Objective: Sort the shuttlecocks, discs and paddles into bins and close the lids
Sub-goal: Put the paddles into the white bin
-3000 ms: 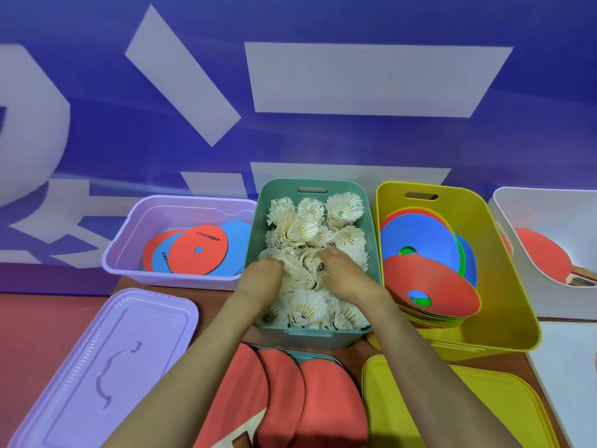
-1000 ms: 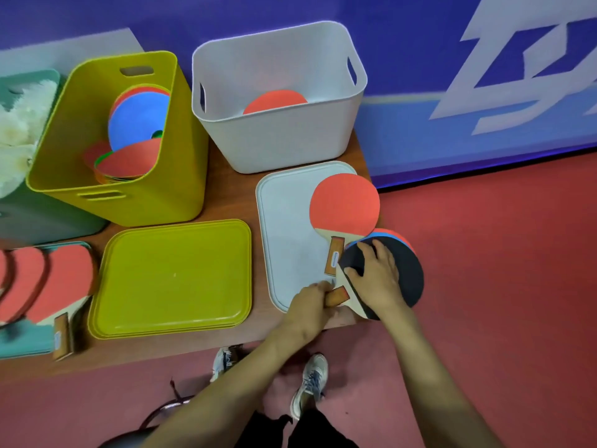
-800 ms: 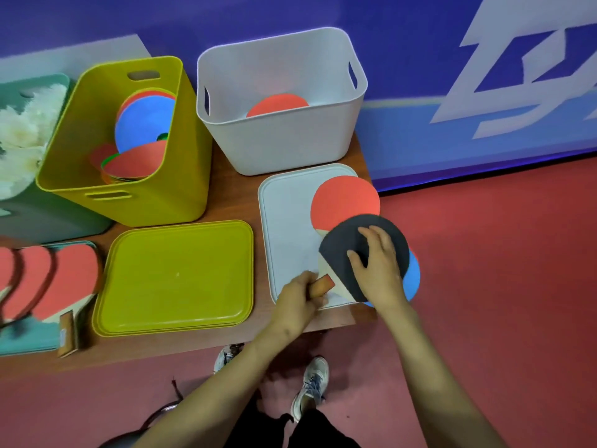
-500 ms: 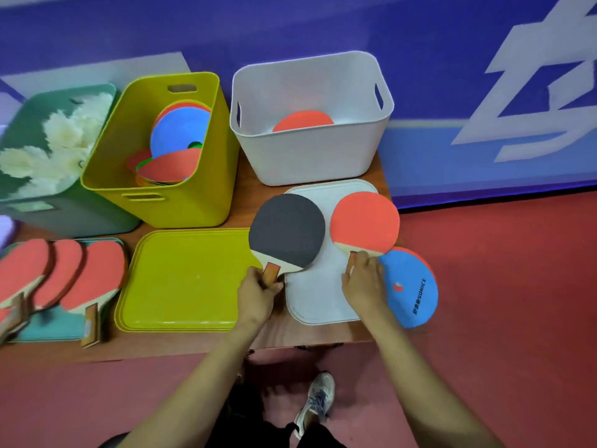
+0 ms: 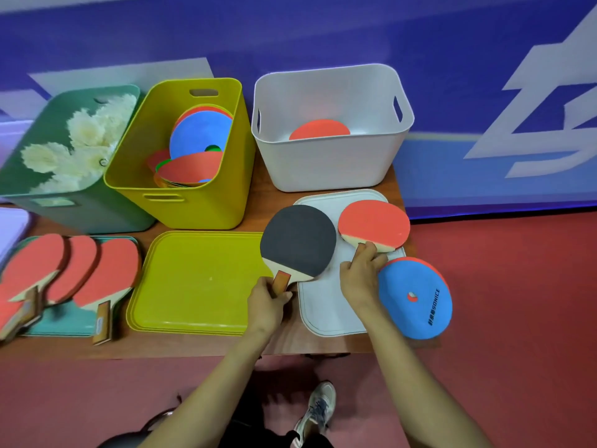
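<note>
over white lid [image 5: 323,313], paddles [image 5: 298,242] as before

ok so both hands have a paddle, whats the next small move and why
Probably lift both paddles forward and drop them into the white bin. The left hand grips the black paddle by its handle, the right hand pinches the red paddle at its handle, both by the white lid, and the bin just behind already holds another paddle.

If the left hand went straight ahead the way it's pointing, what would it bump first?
Probably the white bin, at its front wall. The left hand grips the black paddle, whose blade would reach it first, though depth is unclear.
</note>
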{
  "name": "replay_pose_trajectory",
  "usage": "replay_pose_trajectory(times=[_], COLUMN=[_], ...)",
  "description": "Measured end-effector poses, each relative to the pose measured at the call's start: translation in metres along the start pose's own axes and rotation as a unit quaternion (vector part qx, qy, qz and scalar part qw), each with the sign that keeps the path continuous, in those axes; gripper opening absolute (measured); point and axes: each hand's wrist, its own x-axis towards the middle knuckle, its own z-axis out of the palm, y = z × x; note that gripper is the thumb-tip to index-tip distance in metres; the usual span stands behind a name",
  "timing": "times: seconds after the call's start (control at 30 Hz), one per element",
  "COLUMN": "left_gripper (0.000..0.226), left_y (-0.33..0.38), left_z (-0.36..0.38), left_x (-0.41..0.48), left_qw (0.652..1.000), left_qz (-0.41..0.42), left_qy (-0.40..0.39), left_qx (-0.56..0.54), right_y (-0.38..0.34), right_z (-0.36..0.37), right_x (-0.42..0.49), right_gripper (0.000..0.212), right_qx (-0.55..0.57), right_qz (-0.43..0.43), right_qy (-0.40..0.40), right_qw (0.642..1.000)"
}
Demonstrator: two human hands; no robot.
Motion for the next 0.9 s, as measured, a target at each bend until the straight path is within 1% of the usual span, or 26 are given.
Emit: replay_pose_trajectory(times=[0.03, 0.1, 0.17, 0.23, 0.37, 0.5, 0.6, 0.77, 0.9], left_gripper=[0.030, 0.030, 0.033, 0.031, 0.025, 0.026, 0.030, 0.028, 0.029], left_y=[0.001, 0.004, 0.007, 0.009, 0.013, 0.018, 0.023, 0.048, 0.077], left_z=[-0.003, -0.010, -0.018, -0.025, -0.035, -0.043, -0.052, -0.084, -0.121], left_x=[0.001, 0.002, 0.002, 0.000, -0.006, -0.009, -0.010, 0.002, 0.035], left_qw=[1.000, 1.000, 0.999, 0.997, 0.990, 0.979, 0.971, 0.958, 0.965], left_qz=[0.004, 0.010, 0.017, 0.033, 0.083, 0.131, 0.159, 0.196, 0.201], left_qy=[0.003, 0.013, 0.027, 0.042, 0.079, 0.116, 0.135, 0.165, 0.139], left_qx=[-0.006, -0.023, -0.039, -0.056, -0.085, -0.100, -0.113, -0.126, -0.091], right_y=[-0.004, -0.012, -0.015, -0.019, -0.026, -0.034, -0.049, -0.093, -0.142], right_z=[-0.001, -0.001, 0.000, 0.002, 0.008, 0.011, 0.010, 0.006, -0.007], right_x=[-0.002, -0.008, -0.015, -0.023, -0.040, -0.047, -0.046, -0.026, 0.009], right_gripper=[0.037, 0.044, 0.048, 0.049, 0.051, 0.053, 0.055, 0.052, 0.048], right_qx=[0.011, 0.028, 0.047, 0.077, 0.136, 0.182, 0.194, 0.197, 0.169], right_qz=[-0.006, -0.027, -0.060, -0.091, -0.148, -0.195, -0.237, -0.272, -0.270], right_qy=[0.005, 0.015, 0.038, 0.059, 0.093, 0.118, 0.131, 0.132, 0.101], right_qw=[1.000, 0.999, 0.996, 0.991, 0.975, 0.957, 0.943, 0.932, 0.943])
